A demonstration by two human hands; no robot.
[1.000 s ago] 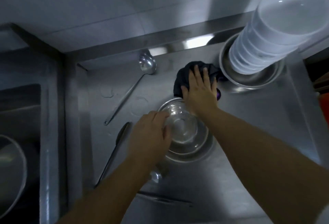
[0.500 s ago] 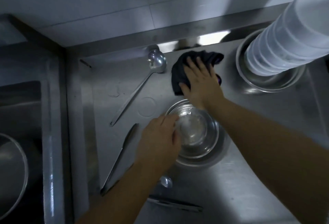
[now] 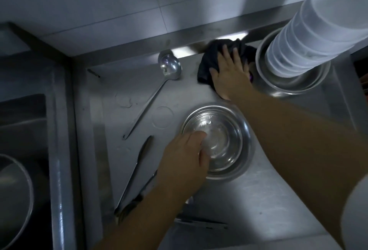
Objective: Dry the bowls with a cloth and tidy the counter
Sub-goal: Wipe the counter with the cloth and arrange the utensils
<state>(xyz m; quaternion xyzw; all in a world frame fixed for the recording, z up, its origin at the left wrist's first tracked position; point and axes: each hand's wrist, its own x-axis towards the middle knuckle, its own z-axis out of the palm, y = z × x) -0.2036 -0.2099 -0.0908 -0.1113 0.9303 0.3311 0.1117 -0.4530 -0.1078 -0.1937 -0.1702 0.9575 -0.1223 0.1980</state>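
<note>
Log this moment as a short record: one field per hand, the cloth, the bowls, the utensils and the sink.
left hand: fingers over the near rim of the steel bowls, grip unclear
right hand: flat on the dark cloth, fingers spread
cloth: bunched against the counter's back edge, beside the white stack
bowls: steel bowls nested at centre; tall stack of white bowls standing in a steel basin
utensils: ladle left of the cloth; knife nearer the person
sink: at far left
</note>
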